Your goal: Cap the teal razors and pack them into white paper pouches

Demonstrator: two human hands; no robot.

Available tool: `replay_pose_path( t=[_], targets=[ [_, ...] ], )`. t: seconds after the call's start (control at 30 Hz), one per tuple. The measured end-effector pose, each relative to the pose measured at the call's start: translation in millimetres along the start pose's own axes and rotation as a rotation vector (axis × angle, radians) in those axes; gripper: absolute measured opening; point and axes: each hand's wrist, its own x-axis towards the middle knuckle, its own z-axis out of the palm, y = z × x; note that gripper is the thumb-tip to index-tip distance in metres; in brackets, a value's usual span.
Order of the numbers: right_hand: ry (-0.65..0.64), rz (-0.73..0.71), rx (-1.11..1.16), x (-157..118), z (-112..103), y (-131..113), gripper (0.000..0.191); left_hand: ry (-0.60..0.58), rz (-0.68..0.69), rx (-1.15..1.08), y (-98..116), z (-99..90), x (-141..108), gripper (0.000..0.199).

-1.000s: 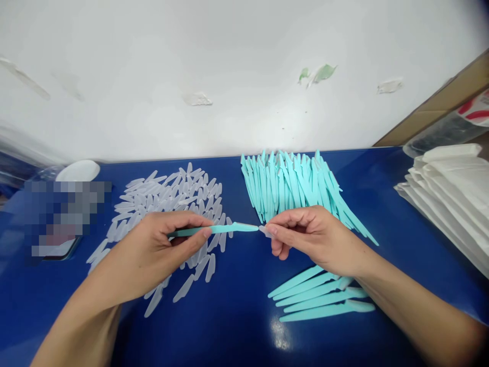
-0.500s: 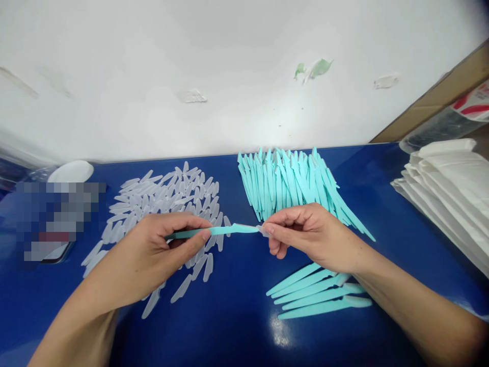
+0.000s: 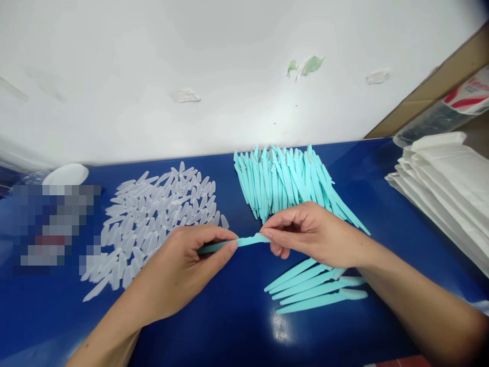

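At the near edge of the blue table (image 3: 229,316), part of a red object (image 3: 401,362) peeks in. Beyond it, 5 turquoise tools (image 3: 321,302) lie fanned in a row, partly under the right wrist. Above the table, the left hand (image 3: 187,267) grips a turquoise tool (image 3: 246,241) between thumb and fingers, near the tool's middle. The right hand (image 3: 305,237) pinches that tool's other end; its fingertips hide whether a cover sits there. Left of them spreads a heap of translucent covers (image 3: 153,214), with a pixelated patch (image 3: 57,229) beside it. Farther right are stacked white sheets (image 3: 443,183). Behind the right hand lies a larger turquoise pile (image 3: 282,178); at far left is a white disc (image 3: 65,175). A clear, red-labelled package (image 3: 439,117) leans near cardboard (image 3: 405,109). Last comes the scuffed white wall (image 3: 229,51).
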Motion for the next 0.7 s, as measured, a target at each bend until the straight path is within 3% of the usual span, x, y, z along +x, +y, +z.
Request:
replay_pose_path(
  t=[0.07,0.13,0.23,0.4,0.6,0.7],
  targets=[
    [0.137,-0.061,-0.191,-6.7,-11.0,-5.5,0.030,0.040,0.060,0.029,2.9,8.9,2.3,0.025],
    [0.372,-0.131,-0.316,-14.1,-22.6,-9.8,0.038,0.076,0.103,0.059,7.8,23.1,5.4,0.025],
    [0.605,-0.195,-0.358,-21.1,-33.4,-12.1,0.045,0.075,0.142,0.143,16.0,47.0,10.6,0.022],
    [0.592,-0.223,-0.383,-18.5,-31.9,-8.7,0.045,0.010,0.284,0.267,21.3,71.6,19.8,0.019],
    [0.557,-0.250,-0.384,-14.5,-29.3,-7.2,0.042,0.115,0.454,0.432,15.4,85.2,28.0,0.022],
    [0.564,-0.260,-0.382,-14.0,-29.2,-8.7,0.042,0.103,0.495,0.473,15.4,89.9,31.6,0.023]
  ],
)
